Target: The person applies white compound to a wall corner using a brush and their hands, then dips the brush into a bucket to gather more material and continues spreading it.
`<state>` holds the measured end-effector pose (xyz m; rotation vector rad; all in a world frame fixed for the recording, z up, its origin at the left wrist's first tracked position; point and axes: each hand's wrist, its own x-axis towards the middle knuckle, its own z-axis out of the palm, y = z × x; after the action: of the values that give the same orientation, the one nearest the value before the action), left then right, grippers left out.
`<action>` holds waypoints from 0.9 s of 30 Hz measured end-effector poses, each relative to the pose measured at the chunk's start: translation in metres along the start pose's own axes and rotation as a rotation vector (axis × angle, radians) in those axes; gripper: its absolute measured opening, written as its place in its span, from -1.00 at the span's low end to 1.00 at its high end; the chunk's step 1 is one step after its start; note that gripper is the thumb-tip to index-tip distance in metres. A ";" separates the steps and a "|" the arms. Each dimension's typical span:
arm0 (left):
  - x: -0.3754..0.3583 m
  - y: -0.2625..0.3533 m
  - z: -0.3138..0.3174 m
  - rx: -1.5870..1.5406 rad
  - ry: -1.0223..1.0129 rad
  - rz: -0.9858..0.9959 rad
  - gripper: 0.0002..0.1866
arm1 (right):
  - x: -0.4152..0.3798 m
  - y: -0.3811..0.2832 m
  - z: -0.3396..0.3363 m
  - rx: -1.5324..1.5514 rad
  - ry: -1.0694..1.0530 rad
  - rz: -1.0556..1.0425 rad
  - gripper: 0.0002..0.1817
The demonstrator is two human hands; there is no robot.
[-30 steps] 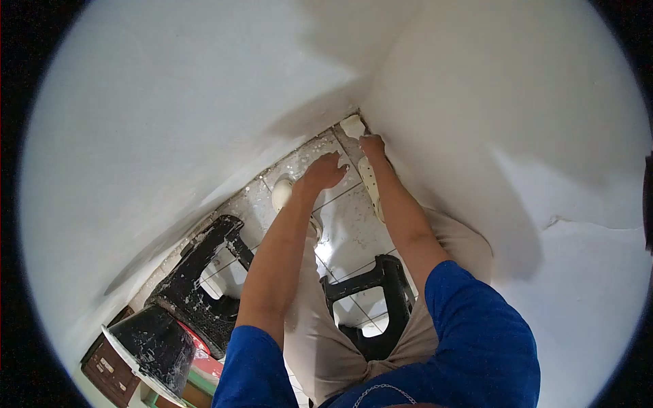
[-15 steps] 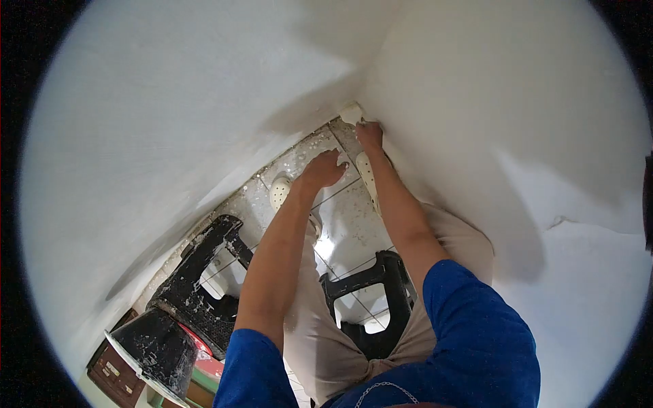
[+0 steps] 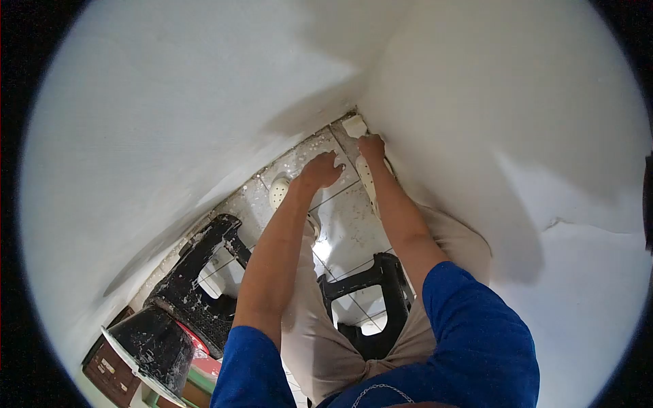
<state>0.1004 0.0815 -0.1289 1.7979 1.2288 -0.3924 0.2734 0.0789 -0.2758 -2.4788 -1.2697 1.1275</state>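
Note:
Low in the corner where two white walls meet, my right hand point(image 3: 371, 147) is closed around a paintbrush, its handle hidden in my fist. The flat, pale head of the paintbrush point(image 3: 354, 126) points at the corner, close to the floor and the foot of the right wall. My left hand point(image 3: 321, 171) hangs over the tiles to the left, fingers loosely bent and apart from the thumb, with nothing seen in it. Cream clogs point(image 3: 279, 193) with holes are on my feet, one below each hand.
White walls point(image 3: 204, 102) close in on both sides. Grey floor tiles point(image 3: 347, 221) carry white spots. A black stool point(image 3: 354, 284) stands between my legs. Left of me are another black stool point(image 3: 197, 272), paint-spattered, and a black bucket point(image 3: 153, 343) with a white rim.
My right hand has drawn the paintbrush slightly back from the corner, toward me. My left hand has barely moved.

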 end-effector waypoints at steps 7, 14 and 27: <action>0.001 0.004 0.004 0.005 -0.002 0.021 -0.53 | -0.004 -0.018 0.000 0.163 0.048 0.161 -0.45; -0.004 0.001 0.003 0.018 0.003 -0.044 -0.51 | -0.010 -0.022 -0.001 0.249 0.061 0.055 -0.65; -0.002 -0.004 0.007 0.003 -0.006 -0.043 -0.48 | 0.004 -0.022 0.015 0.116 0.052 0.052 -0.65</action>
<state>0.0977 0.0753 -0.1338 1.7737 1.2654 -0.4235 0.2512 0.0928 -0.2794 -2.4525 -1.1001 1.1072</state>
